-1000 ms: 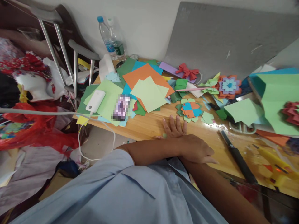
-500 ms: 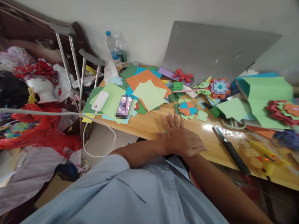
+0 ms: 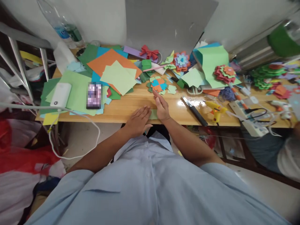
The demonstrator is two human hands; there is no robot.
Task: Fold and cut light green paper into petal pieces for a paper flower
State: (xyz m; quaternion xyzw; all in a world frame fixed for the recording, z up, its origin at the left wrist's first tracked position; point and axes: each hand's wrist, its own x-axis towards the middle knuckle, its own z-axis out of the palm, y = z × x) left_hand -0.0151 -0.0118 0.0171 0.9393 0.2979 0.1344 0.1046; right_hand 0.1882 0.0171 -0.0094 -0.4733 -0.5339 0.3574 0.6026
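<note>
My left hand [image 3: 138,120] lies palm down at the front edge of the wooden table [image 3: 112,117], fingers stretched out. Beside it my right hand [image 3: 161,107] rests on its side with straight fingers and holds nothing that I can see. A small piece of light green paper [image 3: 153,114] lies between the two hands, partly hidden. Just beyond my right fingertips is a flat paper flower [image 3: 158,84] in orange, blue and green. A small pale green paper piece [image 3: 172,89] sits to its right. Further right lie a black-handled utility knife [image 3: 196,113] and a yellow glue gun [image 3: 215,110].
Coloured paper sheets [image 3: 118,75], a white power bank [image 3: 61,94] and a phone [image 3: 94,95] cover the left side. Layered paper flowers [image 3: 225,74] stand at the back right. A power strip [image 3: 248,120] with cables lies right. Another person's clothed leg [image 3: 260,150] shows below.
My hands were crossed, one over the other, on the table edge; now they are apart, side by side. The view has swung to the right.
</note>
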